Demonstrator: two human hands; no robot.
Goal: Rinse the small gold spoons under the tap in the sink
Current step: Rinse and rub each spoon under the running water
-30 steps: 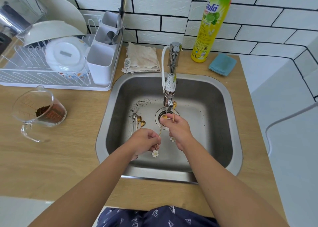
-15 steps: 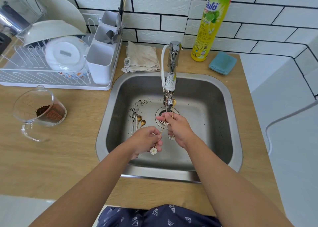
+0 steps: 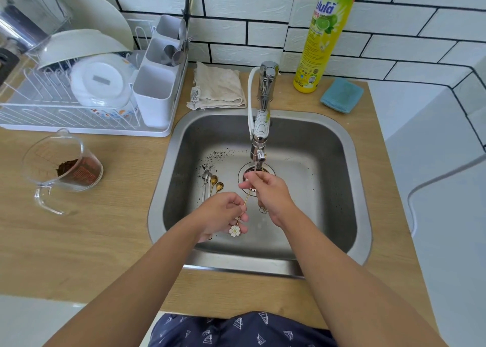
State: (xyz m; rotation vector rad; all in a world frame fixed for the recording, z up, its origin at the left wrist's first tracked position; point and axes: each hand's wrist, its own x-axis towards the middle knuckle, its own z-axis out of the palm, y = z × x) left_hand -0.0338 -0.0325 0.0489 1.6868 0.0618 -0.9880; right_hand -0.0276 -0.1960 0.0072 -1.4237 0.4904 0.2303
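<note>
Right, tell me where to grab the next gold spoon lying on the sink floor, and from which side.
Take a gold spoon by its thin handle, not the bowl. The spoons lie flat on the sink floor left of the drain, bowls toward the back wall and handles running toward you under the left hand. Come down from above at the near end and pinch across the handle; it probably lifts easily there.

Our right hand point(image 3: 271, 194) hides the bowl of the gold spoon point(image 3: 246, 202) we hold; the bottle point(image 3: 323, 36) top is cut off.
</note>
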